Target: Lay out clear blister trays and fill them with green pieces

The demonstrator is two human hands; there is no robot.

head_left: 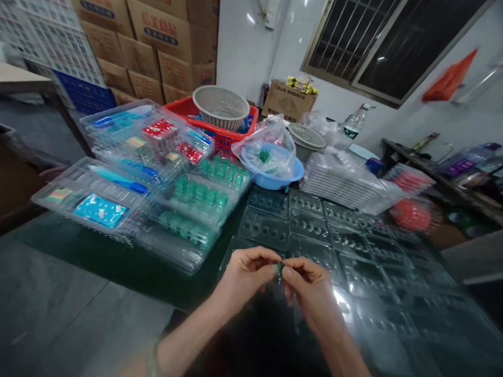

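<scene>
My left hand (250,273) and my right hand (307,281) meet above the dark green table, thumbs and fingertips pinched together. Between them is a small green piece (280,269), mostly covered by the fingers, so its exact kind is unclear. Just beyond and to the right lie rows of clear plastic blister trays (310,226) with small moulded pockets. Left of my hands, stacked clear trays hold rows of green translucent pieces (201,192). A blue basin (272,179) behind my hands holds a clear plastic bag (280,136) with something green in it.
At the left stand stacked clear cases (78,189) with blue pens and patterned packs. Behind are a red basket (224,142), a grey colander (222,105) and cardboard boxes (171,32). Bundled clear trays (344,181) and a shelf (457,183) line the right.
</scene>
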